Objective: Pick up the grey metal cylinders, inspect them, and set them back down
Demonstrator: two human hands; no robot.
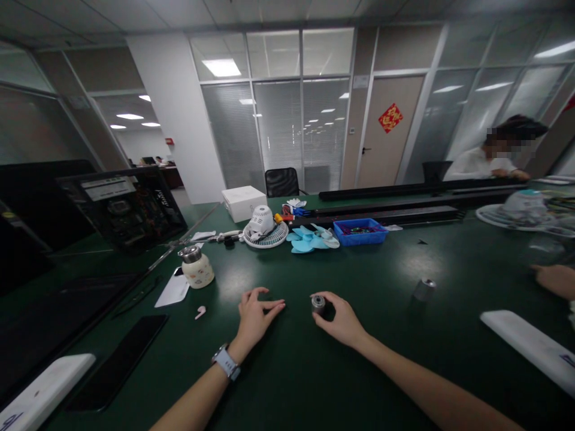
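My right hand grips a small grey metal cylinder between thumb and index finger. The cylinder stands upright on the green table and has a round hole or ring in its top. To its left, my left hand hovers low over the table with a watch on the wrist. Its fingers are stretched out, thumb and index tips close together, and I see nothing between them. A second, similar metal cylinder stands farther right, apart from both hands.
Behind my hands lie light-blue fan blades, a white fan part and a blue tray. At left are a cream jar, an earbud and a phone. Another person's hand rests at right near a white bar.
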